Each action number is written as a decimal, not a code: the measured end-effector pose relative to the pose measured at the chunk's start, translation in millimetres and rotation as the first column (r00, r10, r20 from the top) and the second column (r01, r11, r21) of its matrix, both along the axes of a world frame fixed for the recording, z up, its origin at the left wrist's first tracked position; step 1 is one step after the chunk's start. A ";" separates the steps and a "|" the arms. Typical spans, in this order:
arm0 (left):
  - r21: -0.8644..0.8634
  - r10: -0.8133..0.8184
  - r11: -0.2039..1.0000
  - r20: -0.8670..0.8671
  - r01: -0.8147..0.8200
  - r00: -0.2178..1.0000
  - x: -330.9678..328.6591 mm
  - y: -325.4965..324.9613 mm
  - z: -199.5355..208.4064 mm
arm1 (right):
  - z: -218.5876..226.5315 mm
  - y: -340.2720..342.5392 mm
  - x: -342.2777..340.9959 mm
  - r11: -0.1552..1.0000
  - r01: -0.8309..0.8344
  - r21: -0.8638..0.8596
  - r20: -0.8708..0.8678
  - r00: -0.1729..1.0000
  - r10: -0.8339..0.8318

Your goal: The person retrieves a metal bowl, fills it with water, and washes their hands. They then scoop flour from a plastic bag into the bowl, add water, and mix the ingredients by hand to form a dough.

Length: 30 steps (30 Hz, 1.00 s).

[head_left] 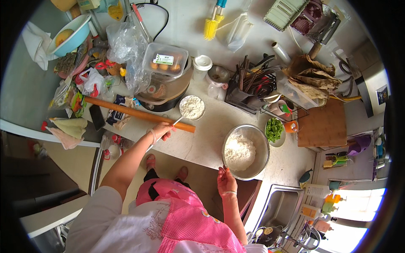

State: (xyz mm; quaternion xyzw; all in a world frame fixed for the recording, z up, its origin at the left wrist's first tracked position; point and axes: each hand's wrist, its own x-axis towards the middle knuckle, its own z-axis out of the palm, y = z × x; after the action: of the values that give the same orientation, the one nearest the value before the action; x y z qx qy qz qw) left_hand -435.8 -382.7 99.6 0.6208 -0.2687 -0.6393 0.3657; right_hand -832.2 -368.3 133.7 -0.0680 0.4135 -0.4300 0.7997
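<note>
My left hand (162, 131) is closed round the thin handle of a metal ladle (177, 121). White flour (193, 107) heaps up in the ladle, which is level above the counter, over part of a long wooden rolling pin (139, 113). To the right stands a wide stainless steel mixing bowl (262, 168), with a mound of flour (239, 152) inside. At its near rim my right hand (228, 183) has its fingers curled, the fingertips pinching the edge. Part of that grip is hidden by the hand itself.
Beside the bowl is a dish of chopped greens (274, 129). A lidded pot (162, 90) carries a clear box of eggs (165, 60). A utensil rack (249, 86) stands behind, a cutting board (322, 122) at right, a sink (280, 206) nearer. A phone (97, 117) lies left.
</note>
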 end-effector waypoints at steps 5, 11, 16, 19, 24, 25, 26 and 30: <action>0.055 0.108 0.992 0.088 -0.113 0.990 -10.5 3.9 6.6 | -6.7 7.2 -3.8 0.999 -0.024 -0.025 0.066 0.997 0.026; -0.194 0.266 0.955 0.222 -0.225 0.938 0.5 35.7 -19.6 | -14.0 41.4 16.8 0.992 -0.128 -0.010 0.061 0.990 0.128; -0.376 0.280 0.926 0.654 -0.020 0.703 35.2 144.8 10.8 | -11.0 96.2 84.1 0.947 -0.319 0.029 -0.108 0.941 0.320; -0.393 0.335 0.906 0.428 -0.161 0.839 66.0 264.8 4.4 | -7.8 142.5 151.4 0.885 -0.464 0.049 -0.139 0.874 0.466; -0.338 0.450 0.892 0.591 -0.301 0.669 122.0 485.7 -29.8 | -39.6 231.5 282.4 0.678 -0.730 0.083 -0.151 0.663 0.733; -0.276 0.489 0.870 0.577 -0.408 0.653 131.7 522.2 -23.3 | -45.6 248.0 314.9 0.596 -0.800 0.070 -0.173 0.579 0.797; -0.211 0.528 0.835 0.563 -0.507 0.635 143.1 555.0 -17.5 | -50.4 263.2 348.0 0.509 -0.859 0.058 -0.197 0.490 0.849; -0.261 0.798 0.571 0.401 -0.779 0.450 186.0 656.4 -13.6 | -31.6 328.8 484.8 0.244 -0.970 0.021 -0.260 0.230 0.938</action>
State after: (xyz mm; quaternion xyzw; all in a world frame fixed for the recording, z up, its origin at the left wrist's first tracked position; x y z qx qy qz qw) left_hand -249.8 273.7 86.0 0.8032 -0.0439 -0.2168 0.5532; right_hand -347.4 -39.5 102.0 -0.4107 0.3384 0.1300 0.8366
